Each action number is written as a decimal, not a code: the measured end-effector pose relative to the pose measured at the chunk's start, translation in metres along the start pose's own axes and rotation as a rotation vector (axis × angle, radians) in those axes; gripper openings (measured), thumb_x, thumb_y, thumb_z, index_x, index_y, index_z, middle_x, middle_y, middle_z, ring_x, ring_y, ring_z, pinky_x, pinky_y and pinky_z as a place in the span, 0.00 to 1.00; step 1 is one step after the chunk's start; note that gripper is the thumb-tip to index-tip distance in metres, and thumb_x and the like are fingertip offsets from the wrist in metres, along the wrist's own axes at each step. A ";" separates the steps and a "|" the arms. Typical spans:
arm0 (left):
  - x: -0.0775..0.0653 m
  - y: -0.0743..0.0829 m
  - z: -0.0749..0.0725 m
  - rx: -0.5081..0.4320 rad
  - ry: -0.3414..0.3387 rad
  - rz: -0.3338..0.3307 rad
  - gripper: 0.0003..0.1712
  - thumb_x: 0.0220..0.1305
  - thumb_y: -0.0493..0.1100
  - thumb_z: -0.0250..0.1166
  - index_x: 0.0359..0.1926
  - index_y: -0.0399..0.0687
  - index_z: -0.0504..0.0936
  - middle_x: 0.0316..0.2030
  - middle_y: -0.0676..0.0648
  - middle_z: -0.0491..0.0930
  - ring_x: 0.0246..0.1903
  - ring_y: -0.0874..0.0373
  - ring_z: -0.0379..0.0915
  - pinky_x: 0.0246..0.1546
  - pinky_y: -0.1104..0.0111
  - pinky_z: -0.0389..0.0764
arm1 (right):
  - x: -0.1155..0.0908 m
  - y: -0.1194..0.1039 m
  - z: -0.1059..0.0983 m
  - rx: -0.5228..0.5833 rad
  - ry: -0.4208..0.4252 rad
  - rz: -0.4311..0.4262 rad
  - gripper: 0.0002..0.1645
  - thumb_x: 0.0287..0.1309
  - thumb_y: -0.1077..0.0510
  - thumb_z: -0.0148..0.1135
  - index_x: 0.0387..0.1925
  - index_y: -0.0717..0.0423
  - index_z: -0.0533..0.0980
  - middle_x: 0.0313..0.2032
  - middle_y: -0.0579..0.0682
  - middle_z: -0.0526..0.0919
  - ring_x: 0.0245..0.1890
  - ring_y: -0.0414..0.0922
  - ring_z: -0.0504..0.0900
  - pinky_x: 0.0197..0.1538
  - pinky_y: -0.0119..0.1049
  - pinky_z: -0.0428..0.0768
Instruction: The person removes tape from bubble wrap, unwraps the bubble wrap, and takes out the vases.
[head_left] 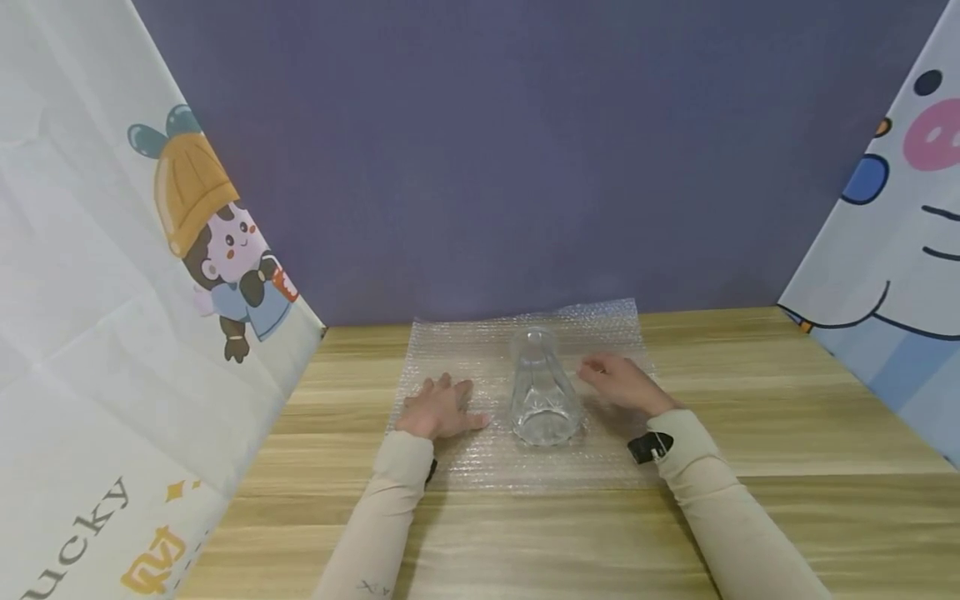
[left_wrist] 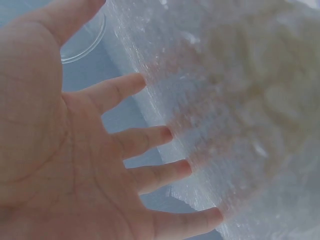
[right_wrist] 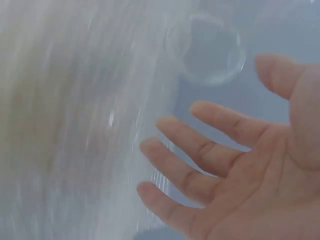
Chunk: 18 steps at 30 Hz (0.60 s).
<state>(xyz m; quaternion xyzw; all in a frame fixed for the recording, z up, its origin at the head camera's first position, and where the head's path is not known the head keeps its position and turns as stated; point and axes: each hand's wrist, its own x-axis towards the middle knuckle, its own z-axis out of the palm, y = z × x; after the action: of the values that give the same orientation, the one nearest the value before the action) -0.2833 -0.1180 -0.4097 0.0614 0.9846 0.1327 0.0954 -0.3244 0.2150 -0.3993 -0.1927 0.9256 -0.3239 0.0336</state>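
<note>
A clear glass vase [head_left: 546, 392], wider at the near end, is on a sheet of bubble wrap [head_left: 480, 467]; I cannot tell whether it stands or lies. To its left, my left hand [head_left: 441, 408] has its fingers spread over the wrap. The left wrist view shows those fingertips at the edge of the bubble wrap [left_wrist: 250, 130]. On the vase's other side, my right hand [head_left: 621, 383] is over the wrap with loosely bent fingers and holds nothing. Part of the glass vase [right_wrist: 235, 70] shows as a round rim above the right fingers.
The wooden-patterned tabletop [head_left: 750, 408] extends around the wrap. A dark purple-blue panel [head_left: 525, 150] rises behind it. Printed white sheets flank both sides, with a cartoon child [head_left: 232, 250] at left and a pink-snouted figure [head_left: 930, 142] at right.
</note>
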 end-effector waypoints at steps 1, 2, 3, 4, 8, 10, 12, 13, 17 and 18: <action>0.000 0.000 0.000 0.000 0.001 -0.002 0.48 0.61 0.73 0.65 0.77 0.59 0.66 0.79 0.35 0.55 0.77 0.29 0.48 0.65 0.24 0.58 | 0.001 -0.003 0.002 0.031 -0.011 0.003 0.32 0.78 0.45 0.48 0.66 0.68 0.72 0.62 0.69 0.79 0.61 0.65 0.79 0.63 0.60 0.77; 0.000 0.000 0.000 -0.002 0.001 -0.004 0.48 0.61 0.73 0.64 0.77 0.59 0.66 0.79 0.35 0.55 0.77 0.29 0.47 0.65 0.24 0.58 | 0.002 -0.007 0.004 0.067 -0.027 0.011 0.33 0.78 0.43 0.48 0.66 0.67 0.72 0.61 0.68 0.80 0.58 0.63 0.81 0.61 0.58 0.80; 0.000 0.000 0.000 -0.003 0.001 -0.007 0.48 0.61 0.73 0.64 0.77 0.60 0.65 0.79 0.36 0.54 0.78 0.29 0.47 0.66 0.24 0.57 | 0.003 -0.010 0.006 0.117 -0.049 0.021 0.34 0.78 0.42 0.49 0.66 0.66 0.71 0.60 0.68 0.80 0.56 0.62 0.82 0.58 0.56 0.82; 0.000 0.000 0.001 -0.001 0.001 -0.008 0.49 0.61 0.73 0.64 0.77 0.60 0.65 0.79 0.36 0.54 0.78 0.29 0.47 0.66 0.24 0.57 | 0.004 -0.012 0.009 0.166 -0.067 0.041 0.36 0.77 0.39 0.49 0.67 0.65 0.71 0.60 0.67 0.80 0.54 0.59 0.84 0.56 0.53 0.84; -0.001 -0.001 0.003 0.000 0.002 -0.010 0.49 0.61 0.73 0.64 0.77 0.59 0.65 0.79 0.35 0.54 0.77 0.29 0.47 0.65 0.23 0.58 | 0.004 -0.020 0.016 0.400 -0.130 0.132 0.45 0.72 0.32 0.52 0.72 0.63 0.64 0.65 0.69 0.73 0.48 0.54 0.85 0.44 0.45 0.89; -0.001 0.000 0.003 0.001 0.002 -0.010 0.49 0.61 0.73 0.64 0.77 0.59 0.65 0.79 0.35 0.54 0.77 0.29 0.47 0.65 0.23 0.58 | 0.003 -0.024 0.017 0.457 -0.144 0.159 0.47 0.71 0.31 0.52 0.73 0.63 0.62 0.68 0.70 0.69 0.48 0.53 0.84 0.41 0.44 0.90; -0.002 0.000 0.002 0.003 0.001 -0.012 0.49 0.61 0.73 0.64 0.77 0.59 0.65 0.79 0.36 0.53 0.78 0.29 0.46 0.65 0.23 0.57 | 0.002 -0.027 0.018 0.485 -0.167 0.179 0.48 0.72 0.30 0.51 0.74 0.62 0.60 0.70 0.70 0.66 0.47 0.54 0.84 0.39 0.46 0.90; -0.002 0.000 0.002 0.003 0.002 -0.013 0.49 0.61 0.73 0.64 0.77 0.60 0.65 0.79 0.36 0.53 0.78 0.29 0.46 0.65 0.23 0.57 | 0.001 -0.028 0.019 0.492 -0.179 0.186 0.48 0.72 0.30 0.51 0.74 0.62 0.59 0.70 0.70 0.65 0.46 0.54 0.84 0.38 0.46 0.90; -0.003 0.001 0.002 0.007 0.003 -0.013 0.48 0.61 0.73 0.64 0.77 0.61 0.64 0.80 0.36 0.52 0.78 0.29 0.46 0.66 0.24 0.57 | 0.000 -0.032 0.021 0.504 -0.228 0.224 0.50 0.70 0.28 0.50 0.74 0.62 0.59 0.70 0.69 0.64 0.46 0.56 0.84 0.35 0.49 0.89; -0.003 0.001 0.002 0.009 0.003 -0.012 0.48 0.61 0.73 0.64 0.77 0.61 0.64 0.80 0.36 0.52 0.78 0.29 0.46 0.66 0.24 0.57 | -0.001 -0.033 0.021 0.509 -0.234 0.228 0.50 0.70 0.27 0.50 0.73 0.62 0.59 0.70 0.69 0.64 0.47 0.56 0.84 0.35 0.49 0.89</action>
<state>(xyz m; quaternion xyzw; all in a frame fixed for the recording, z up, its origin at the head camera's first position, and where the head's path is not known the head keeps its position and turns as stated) -0.2802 -0.1165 -0.4108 0.0558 0.9857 0.1278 0.0942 -0.3089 0.1795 -0.3962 -0.1087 0.8201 -0.5154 0.2235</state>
